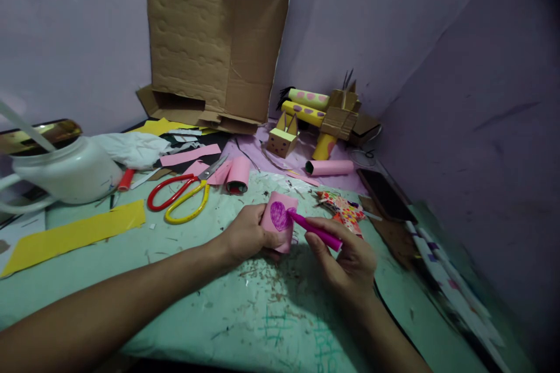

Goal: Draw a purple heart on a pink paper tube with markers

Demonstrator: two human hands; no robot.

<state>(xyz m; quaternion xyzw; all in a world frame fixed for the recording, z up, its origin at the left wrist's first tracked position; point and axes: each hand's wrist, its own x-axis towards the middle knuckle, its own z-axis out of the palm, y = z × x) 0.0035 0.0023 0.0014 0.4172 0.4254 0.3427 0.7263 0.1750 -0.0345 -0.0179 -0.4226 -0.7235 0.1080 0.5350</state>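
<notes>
My left hand (247, 236) is closed around a short pink paper-covered tube (283, 242), held above the green table cover. A magenta heart (280, 217) is coloured on the tube's face. In my right hand (347, 259) is a magenta marker (321, 232), its tip touching or nearly touching the heart's right side. Left of the hands lie scissors (186, 192) with red and yellow handles. Another pink-covered roll (238, 175) stands just behind the tube, and a longer pink roll (332, 167) lies farther back. A patterned, colourful paper piece (343, 210) is behind my right hand.
An opened cardboard box (214, 41) leans against the wall. A cardboard figure (339, 119) with yellow rolls and a small box with a cat-like face (282, 140) stand at the back. To the left are a white mug (65, 172) and a yellow strip (79, 233); a phone (385, 192) lies right.
</notes>
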